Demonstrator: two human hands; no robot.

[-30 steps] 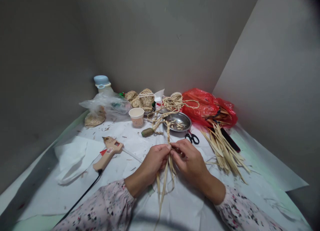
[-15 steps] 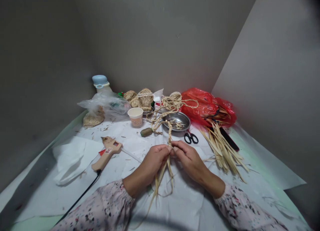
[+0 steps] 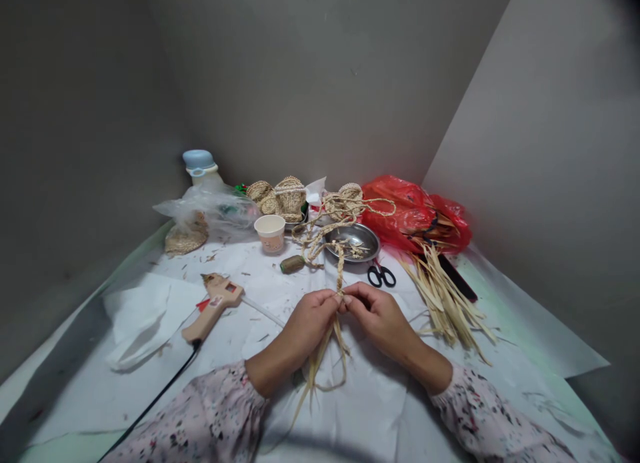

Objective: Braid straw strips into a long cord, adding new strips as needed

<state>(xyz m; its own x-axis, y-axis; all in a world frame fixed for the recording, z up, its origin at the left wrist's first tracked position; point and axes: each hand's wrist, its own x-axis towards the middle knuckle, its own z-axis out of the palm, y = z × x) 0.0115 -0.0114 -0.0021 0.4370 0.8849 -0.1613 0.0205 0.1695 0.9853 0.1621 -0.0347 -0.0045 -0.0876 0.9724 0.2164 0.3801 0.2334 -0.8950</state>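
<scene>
A long straw braid (image 3: 341, 269) runs from the back of the table to my fingers. My left hand (image 3: 316, 317) pinches its near end from the left, thumb and fingertips closed. Against it from the right, my right hand (image 3: 376, 314) is closed on the same spot, the fingertips of both hands almost meeting. Loose straw strands (image 3: 320, 361) hang below the pinch toward me, one bending in a loop. The exact crossing of the strands is hidden by the fingertips. Beyond my hands the finished braid lies in loops by a metal bowl (image 3: 379, 246) holding straw scraps.
Black-handled scissors (image 3: 381, 276) lie right of the braid. Loose straw (image 3: 453, 303) spills from a red plastic bag (image 3: 395, 206). At left are a glue gun (image 3: 213, 306) with its cord and a paper cup (image 3: 271, 235). Coiled braids (image 3: 290, 197) and a blue-lidded bottle (image 3: 199, 163) stand behind.
Both hands stay at the braid's end, with the fingertips drawn slightly closer together. The loose strands below have shifted a little. The whole view has moved very slightly.
</scene>
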